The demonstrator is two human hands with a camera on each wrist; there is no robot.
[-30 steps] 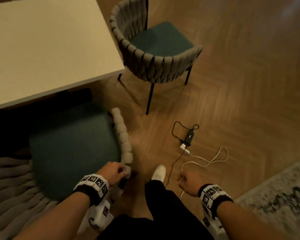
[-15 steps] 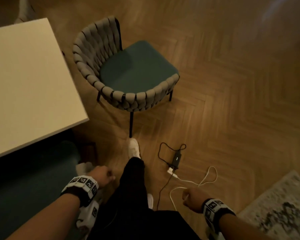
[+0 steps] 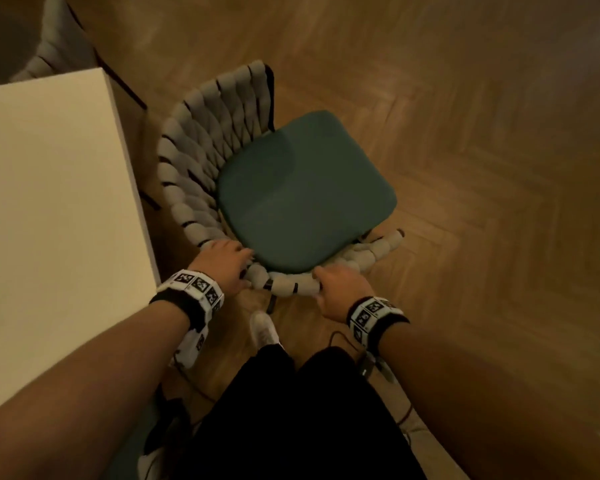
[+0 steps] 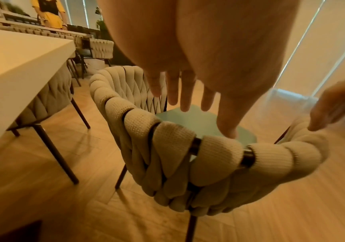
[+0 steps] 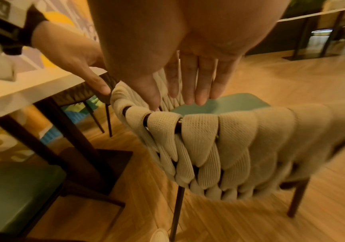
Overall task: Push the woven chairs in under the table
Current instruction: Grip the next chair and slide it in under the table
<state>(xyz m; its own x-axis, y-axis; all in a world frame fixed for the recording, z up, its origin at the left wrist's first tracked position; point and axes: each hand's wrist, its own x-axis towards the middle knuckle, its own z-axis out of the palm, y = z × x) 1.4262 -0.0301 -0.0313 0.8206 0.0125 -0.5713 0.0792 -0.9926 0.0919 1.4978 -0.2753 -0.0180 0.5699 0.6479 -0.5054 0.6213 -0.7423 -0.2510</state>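
A woven chair (image 3: pixel 305 192) with a teal seat and a beige braided back stands out on the floor beside the white table (image 3: pixel 49 202). Its curved back rim (image 3: pixel 284 284) faces me. My left hand (image 3: pixel 222 265) lies on the rim's left part, close to the table corner. In the left wrist view the left hand (image 4: pixel 188 91) shows straight fingers reaching over the rim (image 4: pixel 219 150), thumb tip touching it. My right hand (image 3: pixel 336 282) sits on the rim further right. Seen from the right wrist, the right hand (image 5: pixel 188 85) also has straight fingers above the rim (image 5: pixel 198 121).
Another woven chair (image 4: pixel 49 98) is tucked under the table's far side. A teal seat (image 5: pixel 12 196) lies under the table beside a dark table leg (image 5: pixel 53 131). A cable (image 3: pixel 336 341) trails on the wood floor by my shoe (image 3: pixel 264 329).
My left hand left the first chair's rim. I stepped toward the second chair, and both hands rose from my sides onto its back rim.
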